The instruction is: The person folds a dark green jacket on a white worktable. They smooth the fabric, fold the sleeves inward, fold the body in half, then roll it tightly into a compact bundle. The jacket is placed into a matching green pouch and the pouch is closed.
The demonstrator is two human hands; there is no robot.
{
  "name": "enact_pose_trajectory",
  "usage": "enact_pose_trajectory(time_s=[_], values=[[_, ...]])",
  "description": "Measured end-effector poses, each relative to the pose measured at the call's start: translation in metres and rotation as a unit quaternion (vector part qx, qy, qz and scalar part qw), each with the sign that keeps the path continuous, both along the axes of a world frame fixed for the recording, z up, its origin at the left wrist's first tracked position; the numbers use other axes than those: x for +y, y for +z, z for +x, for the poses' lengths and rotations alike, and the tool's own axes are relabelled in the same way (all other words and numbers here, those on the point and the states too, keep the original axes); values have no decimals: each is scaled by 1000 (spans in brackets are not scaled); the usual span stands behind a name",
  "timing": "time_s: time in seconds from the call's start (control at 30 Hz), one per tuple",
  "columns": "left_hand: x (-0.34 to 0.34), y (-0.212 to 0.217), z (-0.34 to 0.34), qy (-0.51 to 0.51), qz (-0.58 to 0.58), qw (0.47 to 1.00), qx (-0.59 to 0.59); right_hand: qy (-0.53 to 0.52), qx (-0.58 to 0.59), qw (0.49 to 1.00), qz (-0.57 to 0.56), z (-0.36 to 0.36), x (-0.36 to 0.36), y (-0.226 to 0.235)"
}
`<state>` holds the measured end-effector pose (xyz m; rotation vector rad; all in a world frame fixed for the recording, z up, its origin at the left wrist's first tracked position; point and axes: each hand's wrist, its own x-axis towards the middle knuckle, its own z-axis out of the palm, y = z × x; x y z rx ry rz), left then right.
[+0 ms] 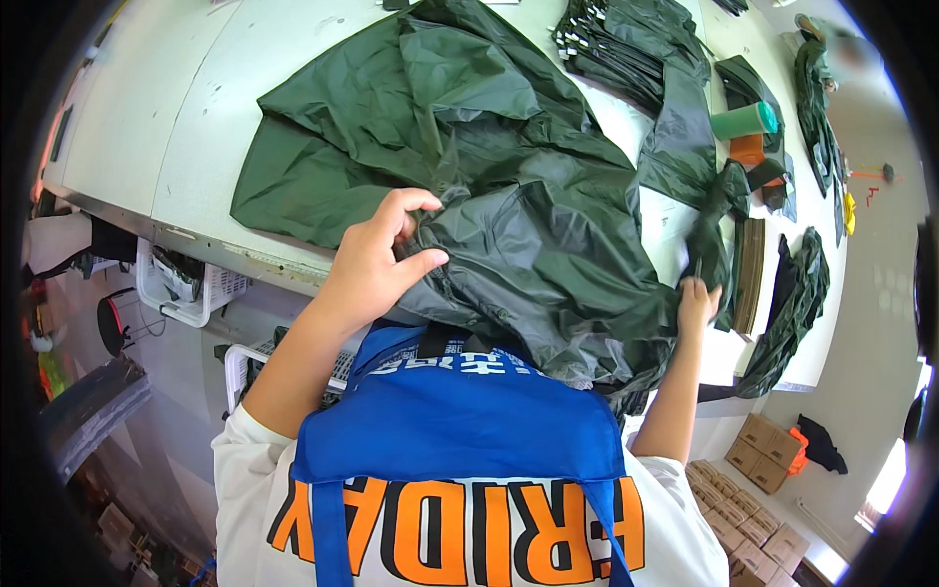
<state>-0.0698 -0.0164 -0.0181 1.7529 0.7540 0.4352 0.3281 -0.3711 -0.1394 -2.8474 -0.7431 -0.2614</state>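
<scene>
A large dark green raincoat [460, 127] of thin, shiny fabric lies spread and crumpled across the white table [210, 117], its near part hanging over the front edge in front of me. My left hand [377, 249] is at the coat's left near side, thumb and fingers apart, the fingertips close to or touching the fabric. The gap between thumb and forefinger shows no cloth pinched in it. On the right, my right hand [696, 303] is closed around a bunched part of the dark green fabric, a strip of which rises blurred above it.
Stacked dark green garments [636, 59] lie at the back right. Nearby are a green roll [743, 120], an orange item [746, 150] and a stack of brown cardboard [750, 274]. White baskets [210, 293] stand below the table's left edge; cardboard boxes [763, 450] are on the floor right.
</scene>
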Motion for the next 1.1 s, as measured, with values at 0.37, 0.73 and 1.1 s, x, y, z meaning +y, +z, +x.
enact_pose_trajectory(time_s=[0.37,0.73,1.1], values=[[11,9,-17,-97,79,991,-56,-333,250,693,589,-22,-115,23],[61,72,-38,72,26,978,-196,-160,-512,844,22,115,48,341],[76,53,-31,-19,-61,997,-46,286,474,781,289,-202,272,160]])
